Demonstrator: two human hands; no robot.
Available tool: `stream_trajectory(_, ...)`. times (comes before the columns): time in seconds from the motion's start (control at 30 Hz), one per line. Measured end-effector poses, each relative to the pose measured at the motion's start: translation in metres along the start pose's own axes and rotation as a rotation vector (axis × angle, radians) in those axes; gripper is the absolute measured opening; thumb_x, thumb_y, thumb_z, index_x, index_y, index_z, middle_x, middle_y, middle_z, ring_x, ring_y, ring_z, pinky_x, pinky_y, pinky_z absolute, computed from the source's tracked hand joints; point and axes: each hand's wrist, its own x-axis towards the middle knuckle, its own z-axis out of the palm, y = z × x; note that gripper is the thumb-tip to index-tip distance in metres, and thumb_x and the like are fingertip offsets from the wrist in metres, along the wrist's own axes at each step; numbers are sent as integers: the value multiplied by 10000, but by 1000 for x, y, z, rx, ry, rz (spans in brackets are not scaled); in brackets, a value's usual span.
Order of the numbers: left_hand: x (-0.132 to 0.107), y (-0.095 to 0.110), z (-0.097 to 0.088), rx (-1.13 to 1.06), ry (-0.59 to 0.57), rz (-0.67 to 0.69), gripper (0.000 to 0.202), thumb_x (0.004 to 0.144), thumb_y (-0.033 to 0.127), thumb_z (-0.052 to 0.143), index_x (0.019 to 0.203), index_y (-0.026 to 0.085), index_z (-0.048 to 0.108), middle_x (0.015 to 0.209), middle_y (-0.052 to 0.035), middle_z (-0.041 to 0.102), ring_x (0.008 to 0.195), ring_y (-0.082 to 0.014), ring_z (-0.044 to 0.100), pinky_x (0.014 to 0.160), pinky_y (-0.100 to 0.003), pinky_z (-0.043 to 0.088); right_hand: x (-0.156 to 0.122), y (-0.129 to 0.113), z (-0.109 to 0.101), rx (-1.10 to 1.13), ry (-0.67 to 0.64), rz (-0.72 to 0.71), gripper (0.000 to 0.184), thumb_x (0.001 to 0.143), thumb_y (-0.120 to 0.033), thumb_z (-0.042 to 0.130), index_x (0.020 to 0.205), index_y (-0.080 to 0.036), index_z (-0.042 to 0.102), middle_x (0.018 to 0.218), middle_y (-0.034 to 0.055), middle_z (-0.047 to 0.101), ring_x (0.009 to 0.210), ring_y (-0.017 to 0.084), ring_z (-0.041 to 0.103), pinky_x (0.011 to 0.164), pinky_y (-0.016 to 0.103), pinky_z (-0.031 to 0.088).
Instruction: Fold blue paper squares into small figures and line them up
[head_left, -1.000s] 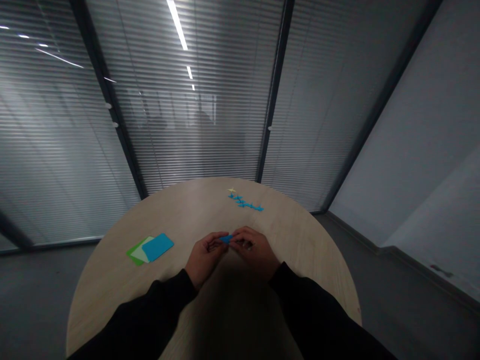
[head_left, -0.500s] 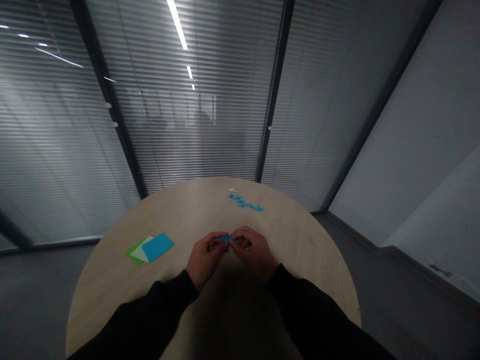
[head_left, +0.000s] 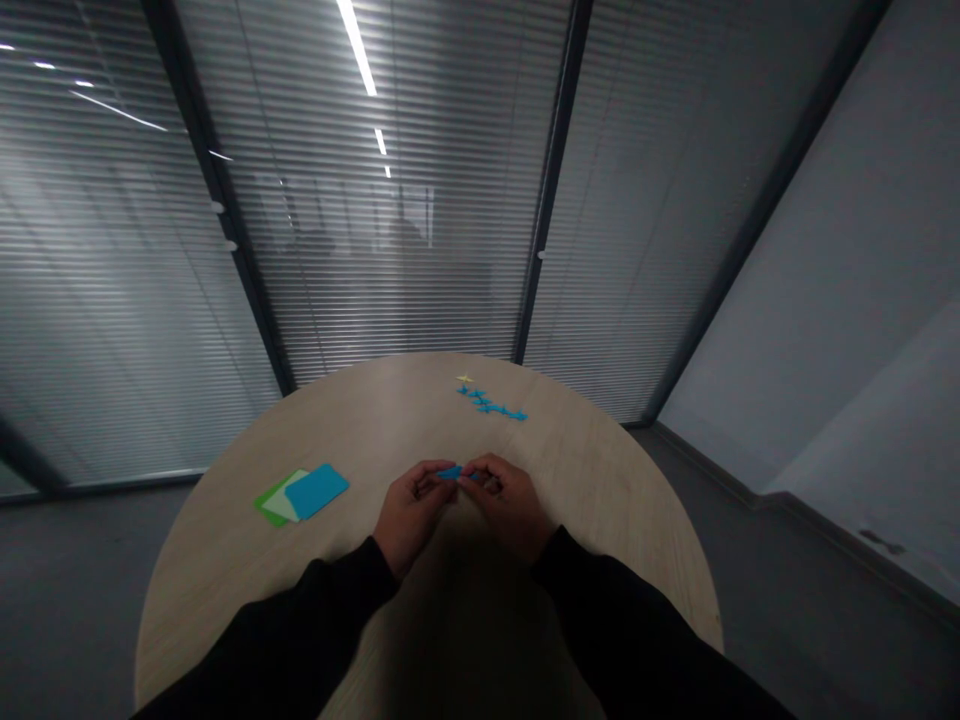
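Note:
My left hand [head_left: 412,512] and my right hand [head_left: 506,508] meet above the middle of the round wooden table [head_left: 600,480], fingers curled. Between their fingertips they pinch a small blue piece [head_left: 450,473], and the fingers hide most of it, so its shape cannot be told. Farther off lies a row of small blue star-shaped pieces [head_left: 491,404], with a small pale yellow star [head_left: 464,378] at its end. Neither hand touches that row.
To the left of my hands, a blue card [head_left: 316,491] overlaps a pale green card [head_left: 279,507] and a brighter green card [head_left: 262,504]. Glass partitions with slatted blinds stand behind the table, and grey floor surrounds it.
My hands have drawn slightly closer around the blue piece, and less of it shows. The cards and the row of stars stay in place.

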Motion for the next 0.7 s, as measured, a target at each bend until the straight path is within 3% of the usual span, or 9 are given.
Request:
stream_trajectory(0.4, 3, -6, -3, 15, -13, 45, 344, 747, 309, 767, 1043, 151, 691, 751, -24, 695, 739, -169, 648, 737, -300, 481, 0, -2, -1, 19, -20, -52, 89, 830, -233, 670, 908, -201, 697, 897, 39, 698, 722, 150, 646, 643, 265, 519)
stream_trajectory(0.7, 4, -9, -4, 49, -39, 56, 352, 776, 325, 752, 1073, 157, 665, 779, -25, 695, 730, -158, 631, 711, -285, 462, -2, -8, 3, 104, 50, 107, 187, 781, -294, 702, 930, -197, 646, 862, 43, 692, 746, 176, 655, 643, 285, 518)
